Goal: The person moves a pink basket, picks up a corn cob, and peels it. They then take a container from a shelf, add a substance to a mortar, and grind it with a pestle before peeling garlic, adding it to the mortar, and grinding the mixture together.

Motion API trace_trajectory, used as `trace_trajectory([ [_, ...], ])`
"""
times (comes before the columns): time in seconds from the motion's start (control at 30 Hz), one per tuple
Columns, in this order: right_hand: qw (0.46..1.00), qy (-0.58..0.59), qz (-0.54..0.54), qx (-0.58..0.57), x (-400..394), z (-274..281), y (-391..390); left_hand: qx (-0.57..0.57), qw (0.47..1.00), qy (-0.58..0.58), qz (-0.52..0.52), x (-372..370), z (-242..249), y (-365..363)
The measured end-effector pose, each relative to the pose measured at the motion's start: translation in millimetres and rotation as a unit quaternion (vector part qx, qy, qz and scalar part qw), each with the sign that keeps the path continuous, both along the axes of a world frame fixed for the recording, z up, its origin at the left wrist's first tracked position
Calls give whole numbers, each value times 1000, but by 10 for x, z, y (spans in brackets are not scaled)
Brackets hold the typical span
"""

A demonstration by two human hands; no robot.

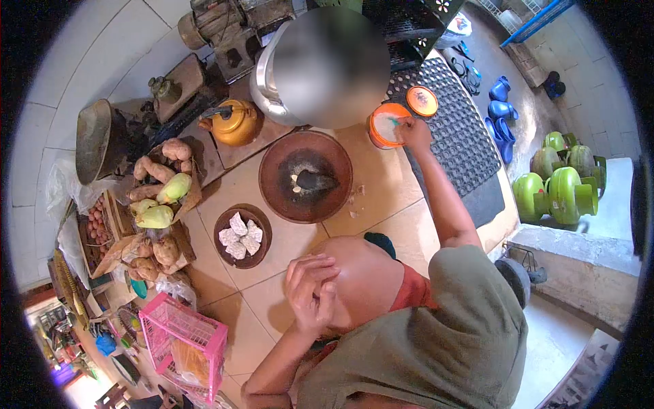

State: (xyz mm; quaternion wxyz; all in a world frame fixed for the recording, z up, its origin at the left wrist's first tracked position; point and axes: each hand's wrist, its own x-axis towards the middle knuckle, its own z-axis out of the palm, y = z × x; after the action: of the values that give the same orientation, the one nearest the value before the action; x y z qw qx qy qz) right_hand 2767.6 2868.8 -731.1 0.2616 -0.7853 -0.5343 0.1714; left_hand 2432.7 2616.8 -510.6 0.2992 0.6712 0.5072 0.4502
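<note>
My right hand is at the rim of an orange tub of white grains, its fingers closed on a small teal utensil that dips inside. Raised above my bent knee, my left hand holds nothing, its fingers loosely bent and apart. A round stone mortar on the tiles has small pale pieces and a dark wet patch in its middle. Left of my knee, a smaller brown bowl contains several white speckled chunks. The orange lid lies beside the tub on a black mat.
A golden kettle and a large metal pot stand beyond the mortar. Vegetables fill boxes at left, above a pink basket. The black mat, blue boots and green gas cylinders are at right.
</note>
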Motion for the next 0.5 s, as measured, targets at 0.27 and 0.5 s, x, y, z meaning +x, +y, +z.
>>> trace_trajectory([
  [0.27, 998, 68, -5, -4, 158, -20, 15, 11, 999, -34, 15, -5, -66, 3],
  [0.5, 997, 32, -50, 56, 135, 226, -138, 11, 999, -46, 21, -22, -73, 17],
])
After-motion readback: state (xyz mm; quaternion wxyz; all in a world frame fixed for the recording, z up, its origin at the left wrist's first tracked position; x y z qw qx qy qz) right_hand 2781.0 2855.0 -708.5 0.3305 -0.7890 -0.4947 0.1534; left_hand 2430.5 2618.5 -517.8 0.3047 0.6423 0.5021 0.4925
